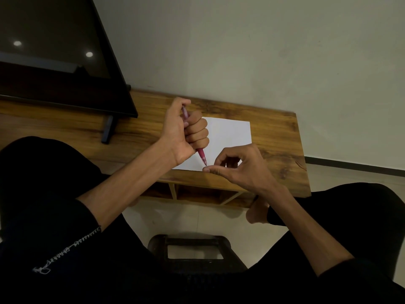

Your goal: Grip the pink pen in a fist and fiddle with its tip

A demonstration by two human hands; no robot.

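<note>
One pink pen (198, 144) sits at the middle of the frame, wrapped in the fist of the left hand (183, 132), with its tip pointing down and to the right over the near edge of a white sheet of paper (228, 139). The fingers of that hand are curled tight round the barrel and the thumb lies along the upper end. The right hand (238, 166) hovers just right of the tip, thumb and forefinger drawn together close beside it; whether they pinch the tip, a cap, or nothing cannot be told from this view.

The risks start at that tip. A fist grip gives little fine control, so a small jerk could drag the point across the sheet and leave a stray mark, or prick the right thumb. If the right fingers pull on something at the tip, a sudden release could flick ink or send a small part off the near edge of the table (274, 137) onto the tiled floor (186, 218). The paper lies loose, its near edge at the table's lip, and a nudging forearm could slide it off. The dark screen (54, 51) at upper left stands well clear.
</note>
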